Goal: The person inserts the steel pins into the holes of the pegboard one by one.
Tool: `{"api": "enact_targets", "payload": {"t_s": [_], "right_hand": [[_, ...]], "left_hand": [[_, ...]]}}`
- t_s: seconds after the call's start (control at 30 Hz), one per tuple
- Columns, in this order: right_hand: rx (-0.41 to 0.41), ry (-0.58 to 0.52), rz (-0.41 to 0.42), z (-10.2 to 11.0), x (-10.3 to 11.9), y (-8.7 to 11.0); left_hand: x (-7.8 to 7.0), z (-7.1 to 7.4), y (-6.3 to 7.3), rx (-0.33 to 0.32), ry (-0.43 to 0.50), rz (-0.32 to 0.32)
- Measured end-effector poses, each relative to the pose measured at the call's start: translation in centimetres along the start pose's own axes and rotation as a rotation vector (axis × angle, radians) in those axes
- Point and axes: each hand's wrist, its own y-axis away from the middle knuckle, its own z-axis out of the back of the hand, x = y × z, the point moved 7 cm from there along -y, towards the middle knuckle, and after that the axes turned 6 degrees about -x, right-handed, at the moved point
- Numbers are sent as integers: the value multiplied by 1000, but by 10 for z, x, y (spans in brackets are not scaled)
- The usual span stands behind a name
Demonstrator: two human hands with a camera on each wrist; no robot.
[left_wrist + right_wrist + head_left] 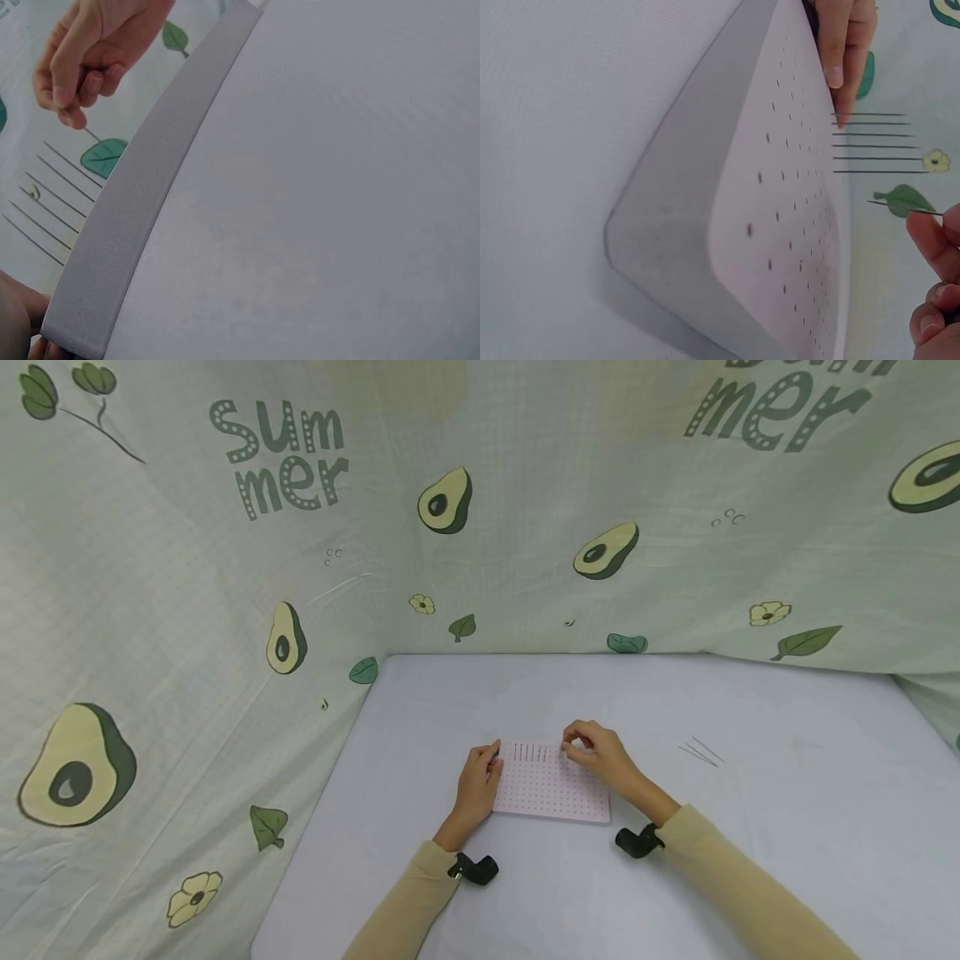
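A white perforated board (555, 789) with a grid of small holes lies on the table. Several thin metal needles (877, 146) stand upright in a row along its far edge. My left hand (477, 781) holds the board at its left side, thumb and fingers about the edge. Between thumb and forefinger, my right hand (600, 756) pinches another needle (891, 205) over the far edge, to the right of the row. In the right wrist view this needle's tip is apart from the board.
Three loose needles (701, 752) lie on the white tabletop (810, 827) to the right of the board. A cloth curtain (525, 460) printed with avocados and leaves hangs behind the table and along its left side.
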Motion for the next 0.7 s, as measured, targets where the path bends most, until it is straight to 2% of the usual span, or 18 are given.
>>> {"api": "enact_targets", "payload": {"t_s": [0.23, 0.7], "right_hand": [[21, 13, -45, -13, -4, 3], [9, 48, -37, -26, -4, 8]], "left_hand": [[3, 1, 2, 26, 4, 19], [4, 7, 5, 28, 7, -5]]}}
